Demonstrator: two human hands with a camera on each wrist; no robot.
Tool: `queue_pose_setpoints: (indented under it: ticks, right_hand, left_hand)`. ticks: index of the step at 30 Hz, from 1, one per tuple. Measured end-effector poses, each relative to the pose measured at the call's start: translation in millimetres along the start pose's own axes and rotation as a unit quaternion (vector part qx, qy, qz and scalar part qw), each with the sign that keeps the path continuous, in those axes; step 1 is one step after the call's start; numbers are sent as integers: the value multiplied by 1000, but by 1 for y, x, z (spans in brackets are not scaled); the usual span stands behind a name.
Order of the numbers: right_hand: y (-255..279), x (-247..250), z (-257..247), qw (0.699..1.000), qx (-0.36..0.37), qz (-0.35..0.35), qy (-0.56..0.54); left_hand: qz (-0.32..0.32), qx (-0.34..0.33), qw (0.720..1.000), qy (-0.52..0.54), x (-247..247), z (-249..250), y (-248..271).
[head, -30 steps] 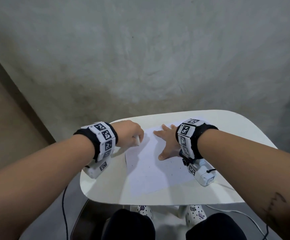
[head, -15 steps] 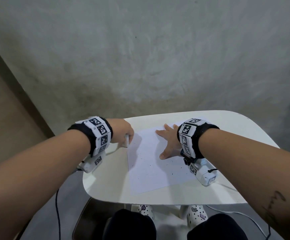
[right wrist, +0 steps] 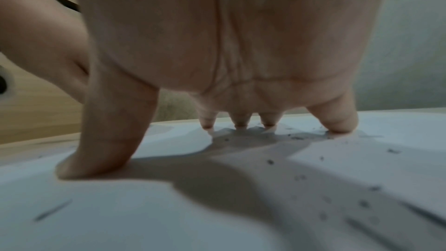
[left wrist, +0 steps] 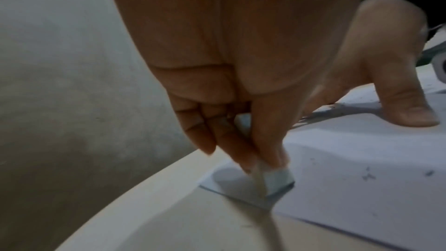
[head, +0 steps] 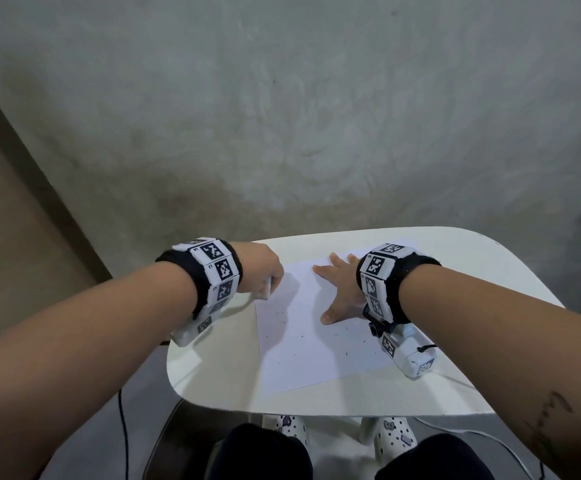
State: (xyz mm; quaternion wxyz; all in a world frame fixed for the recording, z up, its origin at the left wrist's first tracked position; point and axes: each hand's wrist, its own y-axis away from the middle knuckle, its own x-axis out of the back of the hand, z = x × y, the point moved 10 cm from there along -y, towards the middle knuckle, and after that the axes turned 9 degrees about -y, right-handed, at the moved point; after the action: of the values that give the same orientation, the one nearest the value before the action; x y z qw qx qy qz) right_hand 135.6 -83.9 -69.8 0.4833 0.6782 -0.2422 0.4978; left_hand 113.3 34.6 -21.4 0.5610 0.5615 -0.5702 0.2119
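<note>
A white sheet of paper (head: 303, 327) (left wrist: 362, 169) (right wrist: 169, 207) lies on a small white table (head: 455, 271), speckled with dark crumbs. My left hand (head: 265, 271) (left wrist: 241, 131) pinches a small white eraser (head: 266, 292) (left wrist: 277, 180) between thumb and fingers, its lower end touching the paper's left edge. My right hand (head: 337, 289) (right wrist: 217, 64) lies spread with straight fingers, its fingertips (right wrist: 337, 127) and thumb pressing the paper down near the far side.
The table's rounded front edge (head: 247, 407) is close to my knees and spotted shoes (head: 393, 434). Behind the table is a grey concrete wall (head: 317, 116), with a beige strip at the left. Cables hang below the table.
My left hand with the eraser slid left from over the paper to its left edge. The right hand stayed pressed on the sheet.
</note>
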Motion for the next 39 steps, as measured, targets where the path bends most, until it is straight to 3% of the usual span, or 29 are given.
queue_pose_setpoints:
  ticks: [5, 7, 10, 15, 17, 19, 22, 24, 27, 29, 31, 39]
  right_hand:
    - [1, 0, -1, 1000, 2, -6, -1]
    - [3, 1, -1, 1000, 0, -2, -1]
    - [5, 2, -3, 1000, 0, 8, -5]
    - [4, 1, -2, 1000, -6, 1, 0]
    - [5, 1, -1, 1000, -5, -1, -1]
    - [7, 2, -3, 1000, 1, 8, -9]
    - [11, 5, -5, 999, 10, 20, -23]
    - [11, 5, -5, 999, 14, 19, -29]
    - [10, 5, -4, 999, 16, 12, -34]
    - [10, 5, -4, 999, 20, 8, -36]
    - [8, 3, -3, 999, 18, 0, -35]
    - [3, 2, -3, 999, 13, -19, -35]
  left_hand:
    - [137, -32, 986, 85, 5, 16, 14]
    - [113, -39, 988, 99, -4, 16, 21]
    - [19, -23, 998, 48, -11, 8, 23]
    - [128, -17, 987, 91, 8, 24, 16]
    - [126, -24, 987, 93, 2, 28, 17]
    - [79, -24, 993, 83, -5, 20, 21]
    - [23, 14, 996, 85, -8, -15, 18]
    - [87, 61, 988, 111, 5, -46, 9]
    - [192, 180, 936, 235, 14, -97, 0]
    - [203, 237, 899, 307, 2, -118, -6]
    - [190, 270, 883, 334, -14, -128, -14]
    - [104, 304, 923, 214, -42, -140, -14]
